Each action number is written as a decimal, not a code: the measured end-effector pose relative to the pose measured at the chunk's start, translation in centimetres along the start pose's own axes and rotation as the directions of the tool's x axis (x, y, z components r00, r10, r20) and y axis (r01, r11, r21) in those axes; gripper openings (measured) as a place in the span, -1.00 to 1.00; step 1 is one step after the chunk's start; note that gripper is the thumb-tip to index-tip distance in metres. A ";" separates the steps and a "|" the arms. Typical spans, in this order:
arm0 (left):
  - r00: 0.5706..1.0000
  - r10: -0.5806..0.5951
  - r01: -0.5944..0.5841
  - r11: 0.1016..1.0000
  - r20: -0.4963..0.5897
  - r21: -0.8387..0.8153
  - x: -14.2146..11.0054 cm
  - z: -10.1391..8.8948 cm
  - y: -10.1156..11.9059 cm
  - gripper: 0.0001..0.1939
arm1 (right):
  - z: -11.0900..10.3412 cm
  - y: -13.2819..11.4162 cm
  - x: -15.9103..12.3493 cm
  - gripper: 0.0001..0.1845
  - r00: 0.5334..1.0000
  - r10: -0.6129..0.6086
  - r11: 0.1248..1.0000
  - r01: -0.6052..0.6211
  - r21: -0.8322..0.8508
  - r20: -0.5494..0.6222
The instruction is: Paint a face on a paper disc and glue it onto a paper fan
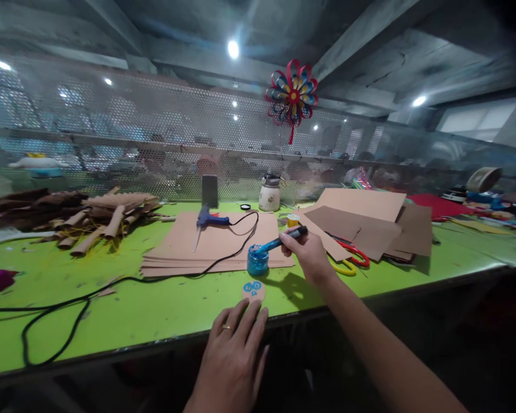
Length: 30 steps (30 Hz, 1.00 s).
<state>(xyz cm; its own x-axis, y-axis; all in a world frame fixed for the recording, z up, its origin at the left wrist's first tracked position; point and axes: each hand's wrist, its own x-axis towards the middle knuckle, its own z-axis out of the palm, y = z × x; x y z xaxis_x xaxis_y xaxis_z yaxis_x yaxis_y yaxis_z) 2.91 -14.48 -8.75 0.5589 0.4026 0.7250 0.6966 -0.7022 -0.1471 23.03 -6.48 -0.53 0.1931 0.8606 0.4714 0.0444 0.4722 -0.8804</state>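
Observation:
My right hand is closed on a paintbrush with a dark handle, its tip dipped in a small blue paint pot on the green table. My left hand lies flat with fingers stretched out at the table's near edge. Its fingertips touch a small round cardboard disc painted with blue marks.
A stack of brown cardboard sheets carries a blue glue gun whose black cord trails left. More cardboard, red and yellow scissors, a white jar, rolled cardboard pieces and a hanging paper flower are around.

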 end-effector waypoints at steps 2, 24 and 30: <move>1.000 -0.002 0.002 1.000 0.008 0.003 -0.1 0.0 0.0 -0.60 | 0.6 0.3 1.0 -0.75 1.000 0.000 0.999 0.001 -0.046 0.028; 0.993 -0.102 0.110 0.985 0.063 -0.131 -0.4 0.4 0.5 -0.61 | 1.1 2.7 2.8 -0.80 0.972 0.034 0.920 0.060 -0.387 0.231; 0.993 -0.105 0.111 0.985 0.051 -0.134 -0.2 0.4 0.7 -0.63 | 1.1 2.8 2.6 -0.79 0.968 0.038 0.933 0.055 -0.357 0.249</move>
<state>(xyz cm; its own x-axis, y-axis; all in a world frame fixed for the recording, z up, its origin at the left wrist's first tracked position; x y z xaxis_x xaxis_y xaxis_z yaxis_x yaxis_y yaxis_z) 3.49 -14.82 -9.32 0.5049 0.5036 0.7011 0.6877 -0.7255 0.0259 22.62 -2.71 -1.72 -0.0552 0.8983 0.4360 0.4019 0.4197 -0.8138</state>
